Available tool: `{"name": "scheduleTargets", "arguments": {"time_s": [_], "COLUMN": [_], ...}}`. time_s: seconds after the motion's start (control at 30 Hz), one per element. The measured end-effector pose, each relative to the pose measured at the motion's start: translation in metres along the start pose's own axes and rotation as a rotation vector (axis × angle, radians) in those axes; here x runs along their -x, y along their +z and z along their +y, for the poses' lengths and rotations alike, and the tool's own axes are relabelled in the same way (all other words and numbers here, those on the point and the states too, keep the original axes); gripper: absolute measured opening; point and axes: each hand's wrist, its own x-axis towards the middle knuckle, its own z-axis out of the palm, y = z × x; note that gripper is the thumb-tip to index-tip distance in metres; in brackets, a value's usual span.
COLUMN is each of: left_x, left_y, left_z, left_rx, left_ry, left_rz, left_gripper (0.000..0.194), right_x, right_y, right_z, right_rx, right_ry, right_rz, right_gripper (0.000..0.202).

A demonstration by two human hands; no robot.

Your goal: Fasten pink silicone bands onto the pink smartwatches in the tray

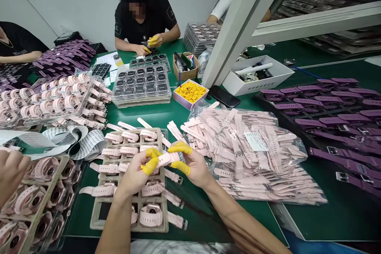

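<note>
My left hand and my right hand, both with yellow finger cots on thumb and forefinger, pinch a pink watch strap between them. Holes show along the strap; whether a watch case is attached is hidden by my fingers. Beneath it lies a beige compartment tray holding several pink-strapped watches, some straps sticking out over its sides. One front-left compartment shows a dark bottom. Right of my right hand, a heap of pink straps lies partly in clear plastic bags.
Another person's hand reaches in at left over a second watch tray. A co-worker sits opposite, behind stacked clear trays. A box of yellow finger cots, a phone, purple straps and a white post stand around.
</note>
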Motion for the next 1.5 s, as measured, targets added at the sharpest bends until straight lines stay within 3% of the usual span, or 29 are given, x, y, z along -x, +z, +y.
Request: {"name": "scheduleTargets", "arguments": {"time_s": [0.3,0.47,0.53,0.67,0.83,1.0,1.23,1.37,1.5], "left_x": [-0.001,-0.001,-0.001,0.001,0.005,0.003,0.000,0.001,0.001], "left_y": [0.007,0.003,0.001,-0.002,0.000,0.003,0.012,0.009,0.003], "left_z": [-0.006,-0.006,-0.006,-0.005,-0.002,-0.005,-0.015,-0.014,-0.011], "left_rx": [0.024,0.014,0.007,-0.094,-0.317,-0.238,-0.190,-0.158,-0.101], "left_ry": [-0.111,-0.040,-0.015,0.022,0.060,0.044,0.029,0.041,0.070], "left_rz": [-0.066,-0.047,-0.065,-0.125,-0.040,-0.062,0.121,0.086,0.048], "left_gripper": [0.041,0.039,0.036,0.031,0.025,0.026,0.024,0.027,0.031], "right_x": [0.001,0.004,0.002,-0.003,-0.004,-0.003,-0.003,-0.002,-0.002], "right_y": [-0.004,-0.003,-0.002,-0.003,-0.003,-0.002,0.001,-0.002,-0.005], "right_z": [-0.004,-0.001,-0.001,-0.008,-0.014,-0.014,-0.019,-0.017,-0.007], "right_rx": [0.164,0.009,-0.059,0.000,0.197,0.298,0.335,0.227,-0.068], "right_ry": [-0.033,0.112,0.117,-0.017,-0.166,-0.244,-0.177,-0.059,0.150], "right_rz": [-0.113,-0.060,-0.055,-0.125,-0.151,-0.119,-0.016,-0.026,-0.045], "right_gripper": [0.035,0.049,0.043,0.029,0.027,0.027,0.022,0.026,0.050]}}
